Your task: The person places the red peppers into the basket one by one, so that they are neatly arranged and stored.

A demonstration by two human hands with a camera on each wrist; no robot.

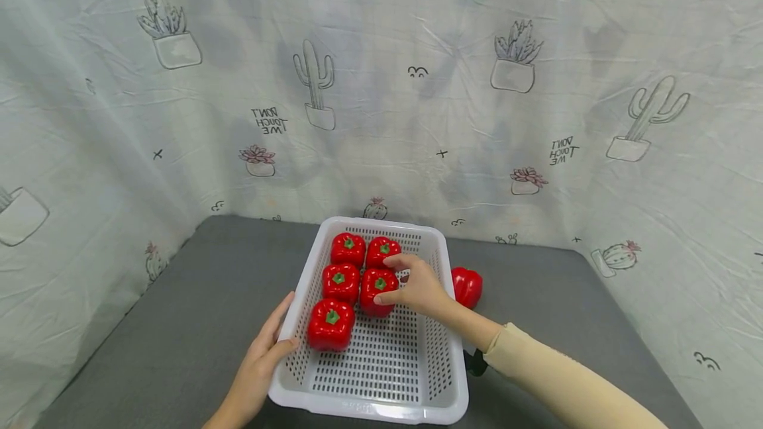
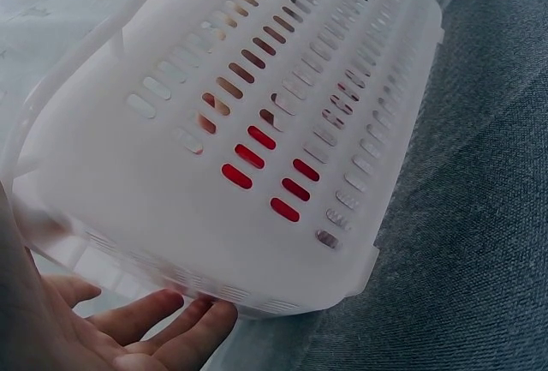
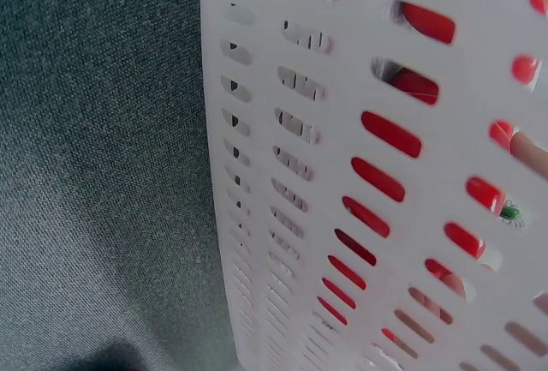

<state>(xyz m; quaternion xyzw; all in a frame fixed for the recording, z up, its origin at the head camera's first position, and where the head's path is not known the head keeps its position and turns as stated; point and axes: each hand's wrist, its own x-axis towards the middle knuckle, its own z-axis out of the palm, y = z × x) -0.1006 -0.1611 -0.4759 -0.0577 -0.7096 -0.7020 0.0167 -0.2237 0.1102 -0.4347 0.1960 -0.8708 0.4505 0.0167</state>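
A white perforated plastic basket point(image 1: 393, 376) stands in the middle of the grey table, with several red bell peppers in two columns inside. My left hand point(image 1: 259, 356) grips its left side, thumb over the rim and fingers along the outer wall. In the left wrist view those fingers point(image 2: 201, 332) touch the outside near a corner. Reaching over the right rim, my right hand point(image 1: 417, 286) has thumb and fingers about a red bell pepper point(image 1: 377, 306) in the right column. Through the slots of the basket wall point(image 3: 342, 11), the right wrist view shows red peppers; most of that hand is hidden.
Another red bell pepper point(image 1: 467, 286) lies on the table point(image 1: 530, 296) just outside the basket's right wall. Something black point(image 1: 475, 363) shows beneath the right wrist. A pale curtain point(image 1: 381, 118) with printed cacti hangs behind and at both sides of the table.
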